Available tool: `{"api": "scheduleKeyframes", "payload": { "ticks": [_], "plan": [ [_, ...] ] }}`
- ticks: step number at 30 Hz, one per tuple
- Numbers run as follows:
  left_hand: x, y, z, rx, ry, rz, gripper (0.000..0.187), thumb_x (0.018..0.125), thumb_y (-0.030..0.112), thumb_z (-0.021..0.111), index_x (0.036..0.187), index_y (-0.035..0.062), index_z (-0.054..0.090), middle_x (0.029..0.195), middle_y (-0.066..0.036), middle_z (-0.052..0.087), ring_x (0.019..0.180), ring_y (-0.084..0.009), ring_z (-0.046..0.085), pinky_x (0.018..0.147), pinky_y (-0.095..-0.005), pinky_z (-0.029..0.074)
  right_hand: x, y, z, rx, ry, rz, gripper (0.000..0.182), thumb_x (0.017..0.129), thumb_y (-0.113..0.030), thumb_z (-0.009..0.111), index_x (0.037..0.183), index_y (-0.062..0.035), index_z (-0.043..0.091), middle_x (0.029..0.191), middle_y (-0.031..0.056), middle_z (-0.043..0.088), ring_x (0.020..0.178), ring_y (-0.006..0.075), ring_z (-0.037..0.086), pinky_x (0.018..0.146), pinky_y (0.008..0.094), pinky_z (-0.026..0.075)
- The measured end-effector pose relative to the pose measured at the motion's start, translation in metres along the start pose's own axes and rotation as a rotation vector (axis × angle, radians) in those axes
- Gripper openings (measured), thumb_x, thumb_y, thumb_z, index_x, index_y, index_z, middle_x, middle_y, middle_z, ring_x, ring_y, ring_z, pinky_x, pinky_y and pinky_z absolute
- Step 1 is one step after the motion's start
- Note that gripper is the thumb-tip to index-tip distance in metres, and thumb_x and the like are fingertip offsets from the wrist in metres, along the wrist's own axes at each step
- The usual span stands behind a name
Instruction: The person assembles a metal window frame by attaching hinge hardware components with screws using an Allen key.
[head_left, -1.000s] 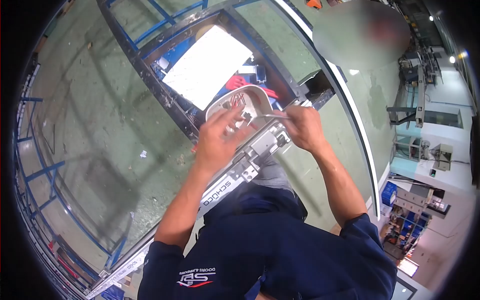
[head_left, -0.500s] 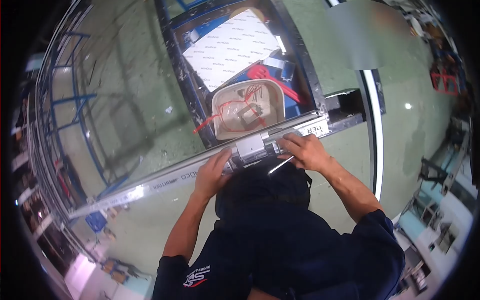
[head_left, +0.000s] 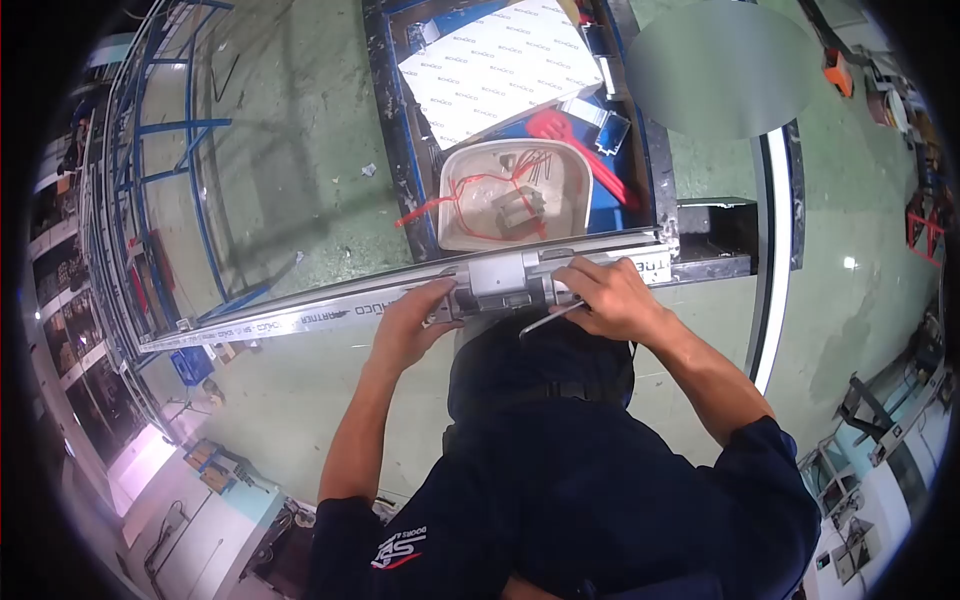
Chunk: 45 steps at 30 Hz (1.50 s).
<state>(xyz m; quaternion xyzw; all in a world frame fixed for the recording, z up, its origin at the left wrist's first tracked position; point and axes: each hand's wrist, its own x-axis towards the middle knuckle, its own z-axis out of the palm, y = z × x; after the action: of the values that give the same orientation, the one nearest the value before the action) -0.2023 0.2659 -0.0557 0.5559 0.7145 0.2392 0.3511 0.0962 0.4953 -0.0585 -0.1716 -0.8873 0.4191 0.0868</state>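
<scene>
Your left hand has left the beige plastic tray; its fingers now press the silver metal fitting, while your right hand apparently pinches a thin hex key.

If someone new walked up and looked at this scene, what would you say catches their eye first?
Most likely the two bare hands at the centre, the left hand and the right hand, both pressed on a silver fitting on a long aluminium profile; the right one also grips a thin metal tool. Just beyond sits a beige tray holding red ties and small metal parts, with a red plastic tool beside it.
</scene>
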Motion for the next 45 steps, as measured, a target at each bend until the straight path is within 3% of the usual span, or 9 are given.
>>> {"api": "scheduleKeyframes", "payload": {
  "ticks": [3, 8, 12, 15, 22, 28, 34, 38, 45],
  "plan": [
    [0.004, 0.008, -0.008, -0.145, -0.041, -0.174, 0.075, 0.071, 0.021, 0.103, 0.137, 0.0079, 0.071, 0.132, -0.011, 0.077, 0.121, -0.0311, 0.074, 0.102, -0.0385, 0.058, 0.003, -0.002, -0.003, 0.055, -0.048, 0.042, 0.043, 0.080, -0.024, 0.090, 0.115, -0.0051, 0.073, 0.102, 0.0114, 0.076, 0.079, 0.0374, 0.074, 0.067, 0.0485, 0.055],
    [0.013, 0.000, -0.014, -0.163, -0.044, -0.080, 0.069, 0.066, 0.023, 0.105, 0.125, 0.0089, 0.074, 0.119, -0.007, 0.074, 0.113, -0.0286, 0.071, 0.098, -0.0400, 0.056, 0.010, 0.013, -0.006, 0.142, -0.096, 0.056, 0.041, 0.080, -0.030, 0.093, 0.108, -0.0052, 0.076, 0.101, 0.0109, 0.076, 0.077, 0.0353, 0.074, 0.066, 0.0468, 0.054],
    [0.009, 0.000, -0.009, -0.194, 0.011, -0.102, 0.066, 0.064, 0.025, 0.106, 0.120, 0.0098, 0.075, 0.115, -0.007, 0.073, 0.107, -0.0292, 0.069, 0.095, -0.0415, 0.055, 0.011, -0.008, -0.025, 0.030, -0.149, 0.052, 0.057, 0.073, -0.032, 0.099, 0.118, -0.0055, 0.076, 0.109, 0.0111, 0.078, 0.079, 0.0361, 0.075, 0.066, 0.0446, 0.056],
    [0.009, -0.004, -0.009, -0.207, -0.005, -0.149, 0.066, 0.062, 0.027, 0.106, 0.117, 0.0088, 0.075, 0.112, -0.008, 0.073, 0.107, -0.0298, 0.069, 0.094, -0.0416, 0.055, 0.000, 0.001, -0.009, -0.042, -0.034, -0.019, 0.056, 0.076, -0.028, 0.098, 0.121, -0.0041, 0.075, 0.109, 0.0122, 0.078, 0.081, 0.0365, 0.076, 0.068, 0.0455, 0.058],
    [0.022, -0.004, -0.022, -0.209, -0.097, -0.084, 0.067, 0.061, 0.029, 0.107, 0.115, 0.0066, 0.074, 0.102, -0.011, 0.073, 0.098, -0.0323, 0.071, 0.089, -0.0413, 0.056, 0.009, -0.004, -0.018, 0.128, -0.116, 0.100, 0.051, 0.073, -0.010, 0.089, 0.121, -0.0030, 0.072, 0.105, 0.0134, 0.075, 0.082, 0.0383, 0.074, 0.069, 0.0480, 0.056],
    [0.019, 0.001, -0.023, -0.209, -0.086, -0.150, 0.066, 0.061, 0.030, 0.106, 0.114, 0.0057, 0.075, 0.103, -0.011, 0.074, 0.102, -0.0327, 0.071, 0.092, -0.0424, 0.055, 0.012, -0.001, -0.019, 0.123, -0.169, 0.118, 0.053, 0.072, -0.011, 0.089, 0.122, -0.0031, 0.072, 0.108, 0.0167, 0.075, 0.086, 0.0417, 0.074, 0.073, 0.0483, 0.058],
    [0.012, 0.000, -0.012, -0.209, -0.033, -0.153, 0.065, 0.063, 0.030, 0.104, 0.117, 0.0085, 0.075, 0.117, -0.009, 0.074, 0.119, -0.0346, 0.064, 0.105, -0.0455, 0.050, 0.013, -0.003, -0.019, 0.082, -0.148, 0.088, 0.052, 0.073, -0.012, 0.091, 0.120, -0.0043, 0.072, 0.105, 0.0142, 0.075, 0.084, 0.0387, 0.075, 0.069, 0.0463, 0.056],
    [0.003, 0.000, 0.002, -0.002, 0.127, -0.006, 0.062, 0.067, 0.035, 0.101, 0.118, 0.0107, 0.076, 0.121, -0.008, 0.072, 0.124, -0.0343, 0.061, 0.109, -0.0484, 0.046, 0.003, -0.002, -0.008, 0.009, -0.118, 0.061, 0.049, 0.079, -0.020, 0.092, 0.120, -0.0055, 0.071, 0.106, 0.0111, 0.076, 0.083, 0.0345, 0.075, 0.067, 0.0458, 0.054],
    [0.014, 0.010, -0.021, 0.037, -0.027, -0.058, 0.063, 0.066, 0.034, 0.102, 0.117, 0.0097, 0.076, 0.117, -0.009, 0.071, 0.120, -0.0341, 0.062, 0.107, -0.0479, 0.048, 0.020, 0.000, -0.022, 0.053, -0.190, 0.030, 0.050, 0.076, -0.014, 0.093, 0.120, -0.0049, 0.071, 0.101, 0.0124, 0.076, 0.077, 0.0341, 0.075, 0.064, 0.0444, 0.054]
  ]
}}
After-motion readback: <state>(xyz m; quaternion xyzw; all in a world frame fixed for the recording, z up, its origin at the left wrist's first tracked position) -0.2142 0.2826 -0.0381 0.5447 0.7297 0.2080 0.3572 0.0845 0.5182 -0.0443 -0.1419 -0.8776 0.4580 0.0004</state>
